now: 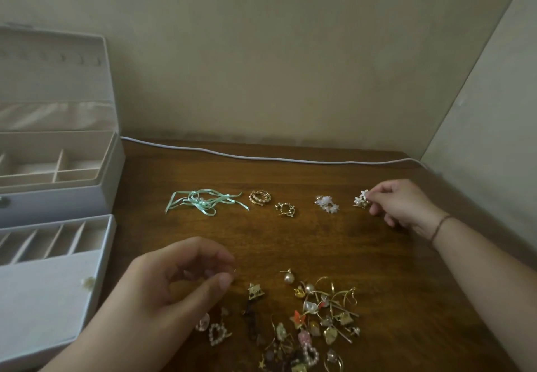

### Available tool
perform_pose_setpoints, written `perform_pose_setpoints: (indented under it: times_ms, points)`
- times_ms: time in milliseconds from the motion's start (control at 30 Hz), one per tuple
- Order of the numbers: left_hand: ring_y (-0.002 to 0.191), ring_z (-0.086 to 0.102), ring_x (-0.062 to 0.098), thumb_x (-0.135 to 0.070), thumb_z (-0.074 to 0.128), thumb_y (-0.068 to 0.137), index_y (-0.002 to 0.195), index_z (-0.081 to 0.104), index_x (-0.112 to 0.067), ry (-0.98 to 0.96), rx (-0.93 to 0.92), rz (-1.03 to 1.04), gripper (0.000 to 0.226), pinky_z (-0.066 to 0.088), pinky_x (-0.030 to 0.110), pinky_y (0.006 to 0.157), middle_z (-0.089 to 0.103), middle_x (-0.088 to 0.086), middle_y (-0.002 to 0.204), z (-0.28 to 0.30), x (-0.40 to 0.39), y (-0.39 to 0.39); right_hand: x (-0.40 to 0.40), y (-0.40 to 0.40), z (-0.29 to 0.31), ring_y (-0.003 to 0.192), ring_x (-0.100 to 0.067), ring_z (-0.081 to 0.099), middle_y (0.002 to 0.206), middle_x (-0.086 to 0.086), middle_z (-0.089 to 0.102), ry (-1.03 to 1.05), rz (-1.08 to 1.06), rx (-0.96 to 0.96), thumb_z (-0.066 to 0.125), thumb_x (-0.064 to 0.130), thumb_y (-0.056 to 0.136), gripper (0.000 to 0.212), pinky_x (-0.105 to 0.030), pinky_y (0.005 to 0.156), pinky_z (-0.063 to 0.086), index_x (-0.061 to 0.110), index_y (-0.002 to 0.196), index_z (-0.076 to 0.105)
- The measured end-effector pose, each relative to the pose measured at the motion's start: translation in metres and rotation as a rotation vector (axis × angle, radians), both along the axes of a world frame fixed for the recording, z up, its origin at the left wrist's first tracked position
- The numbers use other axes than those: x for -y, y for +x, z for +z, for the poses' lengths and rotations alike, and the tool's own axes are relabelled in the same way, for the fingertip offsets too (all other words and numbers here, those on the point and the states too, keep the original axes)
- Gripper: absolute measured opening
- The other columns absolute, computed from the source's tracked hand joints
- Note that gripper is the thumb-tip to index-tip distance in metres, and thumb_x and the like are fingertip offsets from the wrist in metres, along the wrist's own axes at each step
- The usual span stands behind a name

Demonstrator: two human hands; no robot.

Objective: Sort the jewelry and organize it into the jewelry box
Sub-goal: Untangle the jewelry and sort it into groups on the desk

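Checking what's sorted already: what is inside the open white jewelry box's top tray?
The white jewelry box shows only bare beige compartments; its left part is cut off, and the front wall hides the compartment floors.

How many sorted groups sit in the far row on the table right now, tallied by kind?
Mint green ribbon tangle: 1
Gold hoop earring clusters: 2
White flower earring clusters: 2, one lying free, one pinched by the right hand
Total: 5

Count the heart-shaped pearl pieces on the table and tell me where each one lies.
2. One pearl heart lies just below the left hand, at the pile's left edge. The other pearl heart sits low in the pile. More may be buried there.
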State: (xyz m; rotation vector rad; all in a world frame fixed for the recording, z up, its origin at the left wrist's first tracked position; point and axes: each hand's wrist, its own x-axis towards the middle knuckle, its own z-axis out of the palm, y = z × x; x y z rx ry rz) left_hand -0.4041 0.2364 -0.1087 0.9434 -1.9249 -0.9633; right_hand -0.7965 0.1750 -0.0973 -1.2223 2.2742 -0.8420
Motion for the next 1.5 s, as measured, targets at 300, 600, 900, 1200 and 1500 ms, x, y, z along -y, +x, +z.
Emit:
perform_pose_setpoints:
  times_ms: [300, 600, 900, 1200, 1500]
  points:
    - [0.075, 0.060, 0.006, -0.013, 0.071, 0.085, 0.085, 0.069, -0.038, -0.141, 0.279, 0.187, 0.025, 0.045, 0.013, 0.060, 0.066, -0.021, 0.083, -0.005, 0.005, 0.006, -0.026, 0.030, 0.018, 0.067, -0.023, 0.064, 0.074, -0.005, 0.070, -0.100, 0.071, -0.237, 0.065, 0.027, 0.090, 0.009, -0.028, 0.057, 0.046, 0.020, 0.089, 0.071]
    - [0.085, 0.060, -0.003, 0.001, 0.061, 0.088, 0.113, 0.059, -0.041, -0.147, 0.342, 0.116, 0.048, 0.042, 0.008, 0.072, 0.066, -0.025, 0.089, -0.010, 0.009, 0.009, -0.094, 0.165, 0.036, 0.087, 0.008, 0.053, 0.092, 0.024, 0.059, -0.069, 0.897, -0.430, 0.061, 0.046, 0.086, 0.025, -0.015, 0.070, 0.044, 0.046, 0.111, 0.062]
    - [0.079, 0.065, 0.010, 0.009, 0.050, 0.085, 0.118, 0.054, -0.040, 0.032, 0.381, -0.115, 0.060, 0.047, 0.017, 0.062, 0.071, -0.017, 0.089, 0.003, 0.005, 0.013, -0.108, 0.166, 0.008, 0.097, -0.002, 0.047, 0.097, 0.028, 0.047, -0.223, 1.084, -0.582, 0.052, 0.037, 0.086, 0.025, -0.026, 0.071, 0.049, 0.044, 0.109, 0.061]
    - [0.090, 0.059, 0.011, -0.008, 0.066, 0.073, 0.131, 0.046, -0.044, 0.014, 0.525, -0.294, 0.072, 0.048, 0.017, 0.068, 0.067, -0.019, 0.100, 0.009, 0.004, 0.018, -0.103, 0.171, -0.003, 0.087, -0.014, 0.050, 0.099, 0.010, 0.055, -0.334, 1.186, -0.901, 0.055, 0.027, 0.081, 0.033, -0.028, 0.064, 0.044, 0.040, 0.109, 0.066]
    - [0.099, 0.059, 0.003, -0.030, 0.085, 0.072, 0.128, 0.048, -0.048, 0.015, 0.561, -0.274, 0.070, 0.047, 0.018, 0.080, 0.067, -0.026, 0.100, 0.011, 0.002, 0.013, -0.105, 0.168, -0.002, 0.081, -0.016, 0.054, 0.087, 0.011, 0.059, -0.353, 1.220, -0.966, 0.072, 0.027, 0.071, 0.018, -0.031, 0.056, 0.048, 0.037, 0.086, 0.071]
